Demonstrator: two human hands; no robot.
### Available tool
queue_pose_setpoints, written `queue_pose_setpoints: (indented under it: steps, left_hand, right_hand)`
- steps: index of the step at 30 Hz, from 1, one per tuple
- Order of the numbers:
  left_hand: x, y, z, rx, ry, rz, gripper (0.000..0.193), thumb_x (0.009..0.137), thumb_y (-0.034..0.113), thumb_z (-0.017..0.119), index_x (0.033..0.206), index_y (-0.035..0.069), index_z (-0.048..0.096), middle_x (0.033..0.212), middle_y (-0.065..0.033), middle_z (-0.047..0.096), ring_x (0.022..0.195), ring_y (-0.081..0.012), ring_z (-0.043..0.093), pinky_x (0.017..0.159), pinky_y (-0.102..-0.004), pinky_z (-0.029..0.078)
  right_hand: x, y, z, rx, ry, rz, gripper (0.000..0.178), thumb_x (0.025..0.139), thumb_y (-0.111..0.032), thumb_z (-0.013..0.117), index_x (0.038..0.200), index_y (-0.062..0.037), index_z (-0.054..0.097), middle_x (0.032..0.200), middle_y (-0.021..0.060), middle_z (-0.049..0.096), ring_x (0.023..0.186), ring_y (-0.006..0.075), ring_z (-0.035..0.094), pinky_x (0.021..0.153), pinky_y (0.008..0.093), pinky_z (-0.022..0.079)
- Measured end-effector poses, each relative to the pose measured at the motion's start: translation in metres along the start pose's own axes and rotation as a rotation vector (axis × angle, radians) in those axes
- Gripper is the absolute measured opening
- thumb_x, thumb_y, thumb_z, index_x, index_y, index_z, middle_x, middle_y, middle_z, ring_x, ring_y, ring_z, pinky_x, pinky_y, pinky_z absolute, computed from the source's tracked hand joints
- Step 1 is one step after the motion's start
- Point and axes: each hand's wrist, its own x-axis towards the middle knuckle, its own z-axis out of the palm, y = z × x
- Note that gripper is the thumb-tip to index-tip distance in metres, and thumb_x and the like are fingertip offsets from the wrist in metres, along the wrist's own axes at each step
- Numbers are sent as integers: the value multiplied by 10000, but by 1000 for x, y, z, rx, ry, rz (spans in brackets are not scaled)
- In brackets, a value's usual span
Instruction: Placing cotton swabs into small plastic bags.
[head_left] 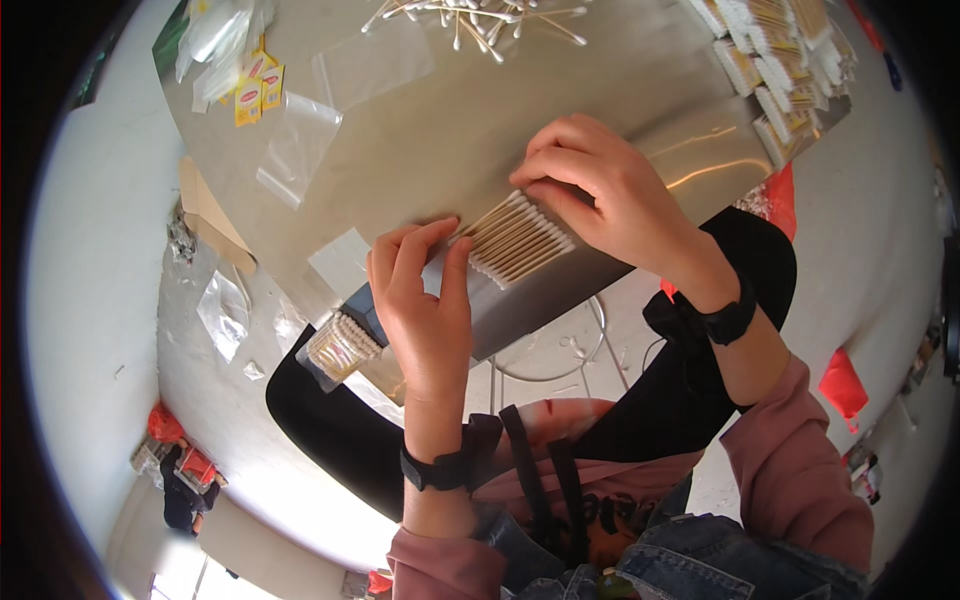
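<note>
A row of cotton swabs [520, 240] with white tips and pale sticks lies side by side near the table's front edge. My left hand [420, 290] is at its left end, thumb and forefinger closed about the tip of the outermost far swab. My right hand [600, 190] reaches in from the right, its curled fingers closed at the other end of that swab; the fingers partly hide the tip. Just left of my left hand, a clear pack of cotton swabs [342, 347] sits at the table's edge.
Loose cotton swabs [475, 20] lie heaped at the far side of the metal table [400, 150]. Stacked swab bundles [780, 70] stand far right. Clear plastic bags [300, 145] and yellow packets [258, 90] lie left. A round metal stool frame [550, 375] is below the front edge.
</note>
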Motion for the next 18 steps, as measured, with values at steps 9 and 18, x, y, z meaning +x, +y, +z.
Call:
queue_pose_setpoints:
  steps: [9,18]
  left_hand:
    - [13,-4,-5,48,-99,112,65,880,30,722,921,16,674,940,-69,617,880,-220,588,803,-337,482]
    - [18,1,-4,2,-82,45,53,912,21,681,921,7,630,902,-94,611,850,-259,581,785,-363,482]
  right_hand:
    - [2,0,3,-1,14,-9,158,826,47,708,953,-46,719,962,52,636,884,247,620,735,353,507]
    - [4,0,4,11,63,-13,171,827,57,701,963,-46,721,948,56,648,860,251,628,732,353,508]
